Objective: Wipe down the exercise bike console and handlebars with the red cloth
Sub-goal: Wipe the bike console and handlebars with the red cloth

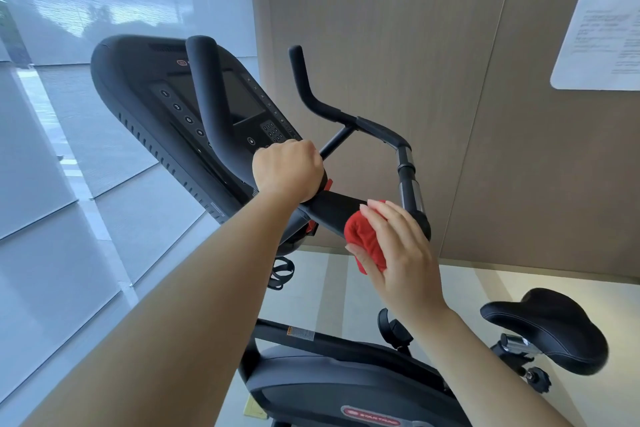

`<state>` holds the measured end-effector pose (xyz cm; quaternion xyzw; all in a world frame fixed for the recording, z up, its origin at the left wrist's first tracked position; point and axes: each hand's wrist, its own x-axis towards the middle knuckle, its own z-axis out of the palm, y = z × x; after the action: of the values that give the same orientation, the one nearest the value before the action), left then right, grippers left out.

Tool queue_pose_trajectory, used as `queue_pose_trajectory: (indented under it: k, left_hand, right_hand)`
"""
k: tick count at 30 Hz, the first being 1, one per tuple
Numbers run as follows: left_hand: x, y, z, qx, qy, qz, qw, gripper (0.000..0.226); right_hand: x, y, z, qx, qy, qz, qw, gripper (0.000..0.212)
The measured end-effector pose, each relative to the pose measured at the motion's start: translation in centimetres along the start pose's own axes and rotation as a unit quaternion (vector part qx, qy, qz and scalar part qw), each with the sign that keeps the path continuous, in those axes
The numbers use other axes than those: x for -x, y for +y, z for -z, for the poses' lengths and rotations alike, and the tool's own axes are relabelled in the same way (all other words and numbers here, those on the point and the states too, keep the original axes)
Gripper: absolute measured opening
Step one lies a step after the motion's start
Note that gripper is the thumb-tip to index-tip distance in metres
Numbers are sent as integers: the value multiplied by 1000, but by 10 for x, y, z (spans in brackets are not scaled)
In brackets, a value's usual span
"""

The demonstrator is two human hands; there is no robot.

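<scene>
Wiping underway on the handlebars, mid-task by the look of it. Right hand [398, 250] holds the red cloth [363, 243] bunched in a closed grip, fingers over the top and thumb beneath, pressing it against the padded black section of the near handlebar [332, 210]. Left hand [289, 170] is fisted around the same bar further in, just below the console [194, 104], apparently steadying the bike; its grip holds only the bar, no cloth. Console sits tilted, screen dark, keypad and number buttons visible; nothing on its surface shows whether it has been wiped, no streaks or damp patches readable. Cloth is touching the bar only, apart from the console. Far handlebar [346, 114], with its upturned horn and the chrome-banded upright at its end, has no cloth near it. Near upturned horn [204, 87] crosses in front of the screen, also untouched at this moment. Judgement: one padded bar section is being worked; far bar, both horns and likely the console face remain. Saddle [550, 326] and frame lie outside the job.
</scene>
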<state>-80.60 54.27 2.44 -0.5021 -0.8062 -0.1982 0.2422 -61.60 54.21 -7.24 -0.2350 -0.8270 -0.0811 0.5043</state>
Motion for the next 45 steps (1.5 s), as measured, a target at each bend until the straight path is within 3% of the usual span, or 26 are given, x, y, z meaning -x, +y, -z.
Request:
queue_pose_trajectory:
  k: [3,10,19,26,31,34,45]
  left_hand:
    - [-1,0,-1,7,11,7,1000,33]
    - [-2,0,-3,-1,6,9,1000,36]
    - [-2,-2,-6,-4,14,14,1000,38]
    - [1,1,-1,-4,-10,47,999,34]
    - [2,5,6,87,-20,144,986,30]
    - [10,18,1,99,18,187,977,28]
    - [30,44,-4,72,121,176,974,27]
  right_hand:
    - [-10,-7,-3,-36,13,-18,999,46]
    - [-1,12,-1,-53,6,28,998,46]
    - [-7,60,7,-236,-44,-77,968,49]
    - [-30,94,6,-277,-106,-130,946,45]
    - [-30,87,4,-304,-145,-33,941,43]
    - [-30,100,3,-328,-166,-23,930,41]
    - [-78,104,-14,-422,-190,-15,887,35]
